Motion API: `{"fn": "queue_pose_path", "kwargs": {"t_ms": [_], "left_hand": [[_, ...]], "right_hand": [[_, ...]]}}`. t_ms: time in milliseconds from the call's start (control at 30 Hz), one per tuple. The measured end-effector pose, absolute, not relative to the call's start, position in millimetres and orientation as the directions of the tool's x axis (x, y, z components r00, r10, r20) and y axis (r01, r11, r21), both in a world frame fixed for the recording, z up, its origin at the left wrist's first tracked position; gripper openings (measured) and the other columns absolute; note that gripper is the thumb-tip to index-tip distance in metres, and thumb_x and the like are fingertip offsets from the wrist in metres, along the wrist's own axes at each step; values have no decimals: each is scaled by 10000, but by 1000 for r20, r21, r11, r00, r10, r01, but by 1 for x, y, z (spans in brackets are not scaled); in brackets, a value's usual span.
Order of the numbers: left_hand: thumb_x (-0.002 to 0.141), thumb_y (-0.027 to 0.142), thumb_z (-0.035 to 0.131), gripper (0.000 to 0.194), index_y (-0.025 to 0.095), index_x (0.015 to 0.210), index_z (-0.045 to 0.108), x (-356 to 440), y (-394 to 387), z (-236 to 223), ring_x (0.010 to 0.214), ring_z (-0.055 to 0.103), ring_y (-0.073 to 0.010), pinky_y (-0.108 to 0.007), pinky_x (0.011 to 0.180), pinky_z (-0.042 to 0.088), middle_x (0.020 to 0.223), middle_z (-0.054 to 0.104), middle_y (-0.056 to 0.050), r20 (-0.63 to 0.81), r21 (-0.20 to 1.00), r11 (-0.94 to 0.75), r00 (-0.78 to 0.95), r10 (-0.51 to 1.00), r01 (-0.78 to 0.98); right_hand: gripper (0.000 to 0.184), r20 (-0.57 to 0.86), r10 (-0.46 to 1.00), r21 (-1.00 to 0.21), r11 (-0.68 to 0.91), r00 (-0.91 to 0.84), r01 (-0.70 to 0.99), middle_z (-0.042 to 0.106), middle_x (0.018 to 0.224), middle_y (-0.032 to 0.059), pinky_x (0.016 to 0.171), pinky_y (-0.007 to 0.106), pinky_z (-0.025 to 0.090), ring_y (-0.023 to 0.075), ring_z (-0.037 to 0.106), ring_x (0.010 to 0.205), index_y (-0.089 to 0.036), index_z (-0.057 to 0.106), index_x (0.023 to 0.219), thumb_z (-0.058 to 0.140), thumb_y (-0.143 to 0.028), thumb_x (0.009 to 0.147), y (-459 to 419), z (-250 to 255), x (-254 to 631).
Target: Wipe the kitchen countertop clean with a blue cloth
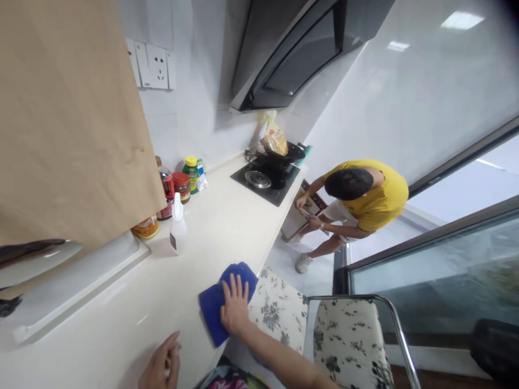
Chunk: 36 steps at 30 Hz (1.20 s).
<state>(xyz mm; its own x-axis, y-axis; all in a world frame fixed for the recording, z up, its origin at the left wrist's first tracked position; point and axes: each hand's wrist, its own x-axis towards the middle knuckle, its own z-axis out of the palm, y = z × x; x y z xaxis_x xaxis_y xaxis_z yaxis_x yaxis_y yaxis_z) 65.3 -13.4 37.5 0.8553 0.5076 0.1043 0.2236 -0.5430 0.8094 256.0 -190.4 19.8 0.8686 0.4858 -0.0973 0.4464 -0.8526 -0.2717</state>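
Note:
My right hand (235, 309) lies flat with its fingers spread on a blue cloth (211, 310). The cloth is partly folded, and its far end reaches the counter's front edge. Nearer to me, my left hand (163, 363) hovers over or rests on the pale countertop (162, 302), its fingers curled in with nothing visible in them. It is apart from the cloth. Further back stands a clear spray bottle (177, 232) with a white top.
Several jars, including a red-lidded jar (181, 187), line the wall. Beyond is a cooktop (265, 181) with a wok (294, 153) under the range hood (300, 59). A co-worker (377, 200) in yellow bends beside the counter's far end. A floral chair (348, 335) stands right.

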Motion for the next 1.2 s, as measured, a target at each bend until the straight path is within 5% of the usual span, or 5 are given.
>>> {"fn": "queue_pose_path", "kwargs": {"t_ms": [200, 667, 800, 900, 1200], "left_hand": [[947, 388, 431, 409, 204, 1238, 650, 60, -18, 30, 1086, 690, -221, -373, 949, 590, 1197, 714, -90, 282, 668, -733, 868, 409, 128], [891, 451, 412, 414, 197, 1067, 689, -59, 40, 9, 1023, 675, -276, -440, 947, 573, 1074, 723, -105, 249, 540, -664, 655, 713, 517], [968, 307, 366, 417, 153, 1241, 640, -41, 9, 27, 1140, 646, -223, -382, 1003, 541, 1235, 689, -118, 298, 476, -745, 710, 638, 468], [958, 232, 408, 459, 199, 1386, 569, -30, -1, 31, 1365, 490, -248, -436, 1150, 412, 1462, 551, -95, 294, 339, -858, 823, 486, 386], [966, 286, 451, 536, 346, 1499, 428, 13, 17, 25, 1534, 130, -328, -630, 1232, 76, 1639, 290, -28, 139, 329, -880, 904, 404, 343]], "right_hand": [[838, -125, 693, -385, -693, 710, 610, 35, 1659, 161, 1152, 783, 6, 439, -80, 1504, -183, 269, 1558, 602, -381, 815, -131, 35, 186], [763, -77, 993, -383, -117, 94, 916, 58, 1651, 195, 1172, 727, 134, 395, -5, 1524, -178, 236, 1558, 526, -448, 905, -37, 59, 95], [732, 8, 989, -638, -106, 145, 763, 376, 1573, 145, 1207, 637, 222, 329, 287, 1481, -197, 292, 1543, 506, -409, 876, -72, 50, 108], [511, 86, 846, -801, -256, 527, 542, 575, 1403, 125, 1130, 505, 435, 241, 537, 1304, -206, 499, 1397, 284, -319, 947, -106, 33, 131], [432, 226, 745, -728, -299, 627, 617, 600, 1328, 98, 1068, 613, 490, 296, 561, 1267, -323, 515, 1325, 355, -279, 926, -207, -13, 169]]}}
